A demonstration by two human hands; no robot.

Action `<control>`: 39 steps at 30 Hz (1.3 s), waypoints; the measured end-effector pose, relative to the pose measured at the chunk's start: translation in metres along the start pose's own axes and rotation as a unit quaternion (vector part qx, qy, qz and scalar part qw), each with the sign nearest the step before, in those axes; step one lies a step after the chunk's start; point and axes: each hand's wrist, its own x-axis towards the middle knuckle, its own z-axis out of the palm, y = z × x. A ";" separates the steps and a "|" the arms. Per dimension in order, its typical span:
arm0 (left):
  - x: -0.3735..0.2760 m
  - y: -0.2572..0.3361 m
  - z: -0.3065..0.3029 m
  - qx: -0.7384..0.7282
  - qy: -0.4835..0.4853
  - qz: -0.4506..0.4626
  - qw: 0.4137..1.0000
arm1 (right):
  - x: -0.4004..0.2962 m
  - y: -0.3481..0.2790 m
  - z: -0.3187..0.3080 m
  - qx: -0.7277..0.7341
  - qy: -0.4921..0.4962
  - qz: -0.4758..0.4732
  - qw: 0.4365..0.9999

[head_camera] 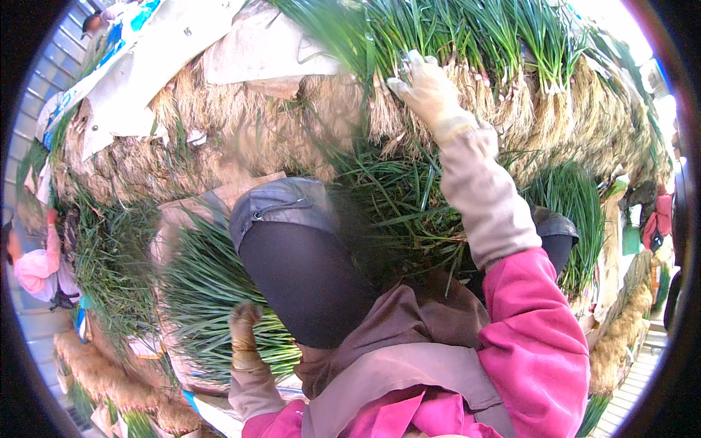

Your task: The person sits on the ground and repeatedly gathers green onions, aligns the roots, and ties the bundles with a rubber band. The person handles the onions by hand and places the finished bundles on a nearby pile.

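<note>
My right hand (427,90), in a pale glove, reaches to a row of green onions (504,38) with white stems and long tan roots (515,109). Its thumb and fingers are spread at the stem bases; whether they grip any stems is unclear. Lower left, my left hand (246,323), in a stained brownish glove, rests at a spread pile of green onion leaves (202,290) beside my left leg. Its fingers look curled, but blur hides what they hold. Between my knees lie loose green leaves (411,191).
White sheeting (268,46) covers part of the root-lined stack at upper left. Another bundle of green onions (569,213) stands right of my right knee. A person in pink (38,268) is at the far left. Loose leaf trimmings (115,268) lie left of the pile.
</note>
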 end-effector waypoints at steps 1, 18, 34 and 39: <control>0.027 0.057 0.003 -0.238 0.105 -0.142 0.955 | 0.018 0.004 0.021 -0.048 -0.012 0.021 0.999; 0.116 0.363 0.164 -0.463 -0.225 0.053 0.856 | 0.042 0.077 -0.029 0.554 -0.074 0.060 0.827; 0.146 0.321 0.248 -0.499 -0.225 -0.071 0.834 | -0.109 0.088 -0.003 -0.194 -0.500 -0.127 0.834; 0.156 0.302 0.263 -0.502 -0.226 -0.106 0.828 | -0.008 0.046 -0.026 0.048 -0.038 -0.034 0.998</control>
